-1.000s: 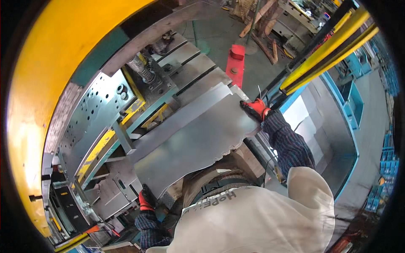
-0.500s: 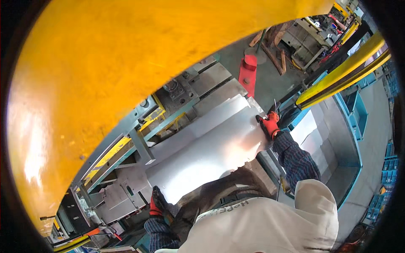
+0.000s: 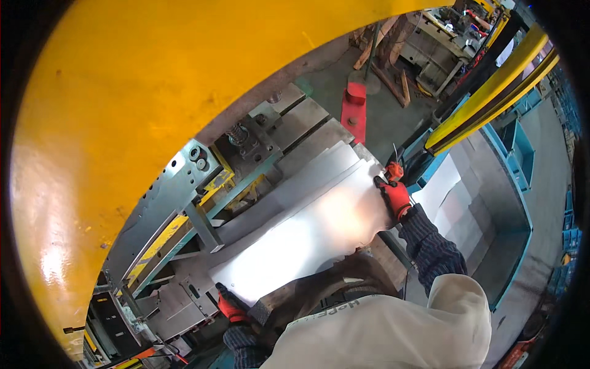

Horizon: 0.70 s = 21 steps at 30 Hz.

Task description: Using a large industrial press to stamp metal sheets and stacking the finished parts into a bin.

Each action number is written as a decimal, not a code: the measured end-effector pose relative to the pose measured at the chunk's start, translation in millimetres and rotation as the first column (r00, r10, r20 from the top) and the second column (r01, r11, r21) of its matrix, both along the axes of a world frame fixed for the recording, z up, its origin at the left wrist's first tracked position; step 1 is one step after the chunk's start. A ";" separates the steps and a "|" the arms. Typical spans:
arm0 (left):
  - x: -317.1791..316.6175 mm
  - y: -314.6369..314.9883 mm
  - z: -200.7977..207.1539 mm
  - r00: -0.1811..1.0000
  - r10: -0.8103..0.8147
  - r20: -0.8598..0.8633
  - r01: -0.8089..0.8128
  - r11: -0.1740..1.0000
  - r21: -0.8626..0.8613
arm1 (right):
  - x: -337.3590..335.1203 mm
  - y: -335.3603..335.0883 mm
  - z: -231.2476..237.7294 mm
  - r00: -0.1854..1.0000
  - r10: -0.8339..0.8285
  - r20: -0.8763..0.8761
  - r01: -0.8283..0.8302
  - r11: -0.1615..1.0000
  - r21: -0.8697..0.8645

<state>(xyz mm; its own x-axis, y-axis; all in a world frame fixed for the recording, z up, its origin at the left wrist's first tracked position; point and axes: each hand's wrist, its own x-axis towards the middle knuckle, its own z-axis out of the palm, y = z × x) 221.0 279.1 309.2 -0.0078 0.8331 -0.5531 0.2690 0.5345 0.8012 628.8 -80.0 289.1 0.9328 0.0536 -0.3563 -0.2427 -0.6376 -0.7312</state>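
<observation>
A shiny, flat metal sheet (image 3: 289,240) lies slantwise in front of me, with bright glare across it. My left hand (image 3: 232,306), in a red and black glove, grips its near left corner, fingertips on top of the edge. The right end of the sheet is held by my right hand (image 3: 394,195), gloved the same way, with its thumb side over the edge. Beyond the sheet, other pale sheet metal (image 3: 335,161) shows along its far edge. The undersides of both grips are hidden.
A large yellow machine body (image 3: 141,80) overhangs the far left. Steel die parts (image 3: 246,138) and a bracket bar (image 3: 204,229) sit past the sheet. On the right stand a blue-rimmed bin (image 3: 513,246) holding metal sheets and a yellow guard post (image 3: 491,104). A red pedal-like stand (image 3: 354,114) is beyond.
The view has shifted slightly. The sheet's tilt has changed a little, and its glare is spread wider. My left hand has turned more towards the sheet's corner; both hands keep hold.
</observation>
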 end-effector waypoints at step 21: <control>27.3 -28.1 73.9 0.832 -0.552 -0.050 0.535 0.775 0.337 | -248.2 -197.1 8.6 0.691 -0.715 -0.104 0.702 0.629 0.335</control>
<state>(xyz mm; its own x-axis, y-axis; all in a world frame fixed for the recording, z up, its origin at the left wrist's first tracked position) 248.3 251.1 383.0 0.5199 0.8200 -0.2393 0.3920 0.0198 0.9197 380.6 -277.2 297.7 0.7441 -0.5250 -0.4131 -0.4878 -0.0045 -0.8729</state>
